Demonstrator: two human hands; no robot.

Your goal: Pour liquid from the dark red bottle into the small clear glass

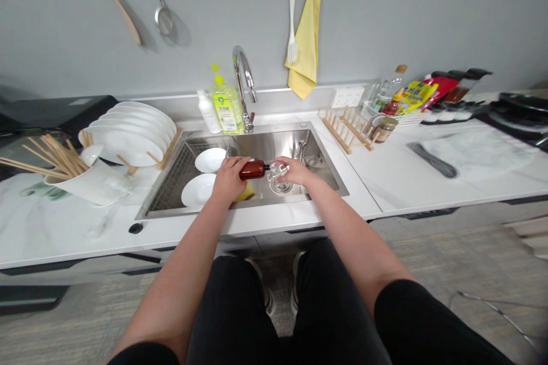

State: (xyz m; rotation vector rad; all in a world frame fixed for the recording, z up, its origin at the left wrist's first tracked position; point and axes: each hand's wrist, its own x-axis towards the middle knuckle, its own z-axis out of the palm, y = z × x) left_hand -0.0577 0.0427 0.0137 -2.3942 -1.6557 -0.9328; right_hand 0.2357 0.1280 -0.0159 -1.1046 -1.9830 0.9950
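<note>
From my remote seat, I have the left hand point(230, 177) wrapped around a glossy red-brown cylindrical bottle point(253, 169), tipped sideways above the brushed stainless-steel sink point(274, 141). The right hand point(296, 170) grips a clear, shiny, irregular piece point(278, 171) by the bottle's narrow dark neck; I can't tell if they touch. Smooth sides could slip through a loose grip, and a leftward drop might chip the round, glossy white bowls point(198, 190). The tilt could spill any contents.
</note>
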